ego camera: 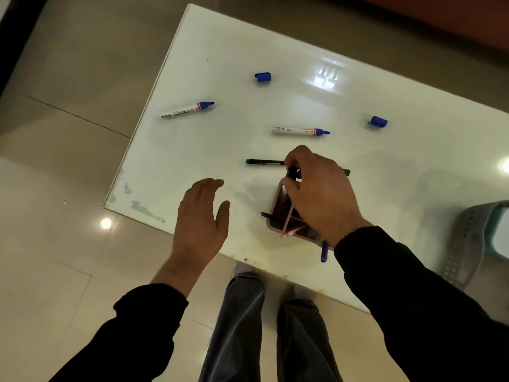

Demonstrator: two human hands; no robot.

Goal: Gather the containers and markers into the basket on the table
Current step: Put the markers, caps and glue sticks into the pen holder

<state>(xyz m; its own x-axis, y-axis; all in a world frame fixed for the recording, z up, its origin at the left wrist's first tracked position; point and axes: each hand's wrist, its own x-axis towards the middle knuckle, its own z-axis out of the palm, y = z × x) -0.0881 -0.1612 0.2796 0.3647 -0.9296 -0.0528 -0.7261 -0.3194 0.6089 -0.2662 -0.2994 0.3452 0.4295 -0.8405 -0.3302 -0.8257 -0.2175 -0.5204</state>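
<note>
Right hand [319, 194] pinches a dark marker [292, 172] over the pink basket [278, 205] near the tabletop [220, 161] front edge. Left hand [202, 216] hovers at nine o'clock of it, grip spread and empty. Two uncapped white markers [187, 110] [300, 131] and two blue caps [263, 76] [378, 121] lie toward twelve o'clock.

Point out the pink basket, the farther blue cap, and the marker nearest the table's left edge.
pink basket [276, 200]: head view, on its left wall.
farther blue cap [263, 77]: head view, middle of the cap.
left marker [183, 110]: head view, on its white barrel.
</note>
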